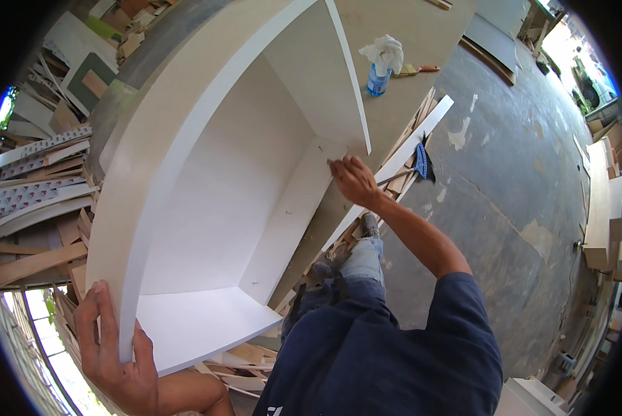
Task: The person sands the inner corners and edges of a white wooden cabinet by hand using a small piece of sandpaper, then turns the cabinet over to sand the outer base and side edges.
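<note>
A white open-fronted cabinet box (214, 194) stands tilted across the left and middle of the view. My left hand (120, 357) grips the edge of its side panel at the lower left, thumb on the inner side and fingers outside. My right hand (355, 182) is closed in a pinch beside the far end of the box's long narrow rail (294, 208). Whatever its fingers hold, if anything, is too small to make out. Several small marks or fasteners run along the rail.
Beyond the box, a blue bottle (377, 82) with a white cloth (384, 52) on it stands by a paintbrush (418, 69). White boards (432, 125), wood strips and a blue-headed tool (422, 163) lie by my feet. Wood offcuts (40, 263) pile up on the left.
</note>
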A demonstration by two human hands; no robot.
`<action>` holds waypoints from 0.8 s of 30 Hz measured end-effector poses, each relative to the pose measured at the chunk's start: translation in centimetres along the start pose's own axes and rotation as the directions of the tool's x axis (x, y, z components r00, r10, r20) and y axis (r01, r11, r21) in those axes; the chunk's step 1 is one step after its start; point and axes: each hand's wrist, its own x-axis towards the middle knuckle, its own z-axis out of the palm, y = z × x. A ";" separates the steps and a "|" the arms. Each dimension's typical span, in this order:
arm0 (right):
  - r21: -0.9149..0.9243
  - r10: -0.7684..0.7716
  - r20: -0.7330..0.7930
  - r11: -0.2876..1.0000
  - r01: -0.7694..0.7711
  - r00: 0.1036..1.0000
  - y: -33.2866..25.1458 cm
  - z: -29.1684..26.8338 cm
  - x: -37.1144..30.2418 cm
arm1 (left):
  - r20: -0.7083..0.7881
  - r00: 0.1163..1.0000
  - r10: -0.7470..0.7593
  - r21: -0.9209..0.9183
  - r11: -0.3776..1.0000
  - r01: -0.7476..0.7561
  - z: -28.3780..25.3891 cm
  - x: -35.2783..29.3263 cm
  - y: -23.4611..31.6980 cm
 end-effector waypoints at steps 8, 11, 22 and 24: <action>-0.034 -0.002 0.012 0.999 0.002 1.000 0.7 0.2 0.0 | 0.006 0.999 -0.038 -0.029 0.999 0.038 -0.1 -0.1 0.2; 0.014 -0.021 0.005 1.000 0.021 1.000 -0.1 0.0 -0.7 | 0.013 1.000 -0.008 0.025 1.000 0.008 -0.2 0.0 0.3; 0.055 -0.053 -0.019 0.997 0.054 0.998 0.0 0.6 -0.2 | 0.013 0.999 -0.035 -0.003 0.999 0.035 -0.1 -0.3 0.3; -0.009 -0.064 -0.014 0.998 0.064 0.998 0.8 0.3 0.0 | 0.012 1.000 -0.027 0.001 1.000 0.027 -0.1 -0.2 0.4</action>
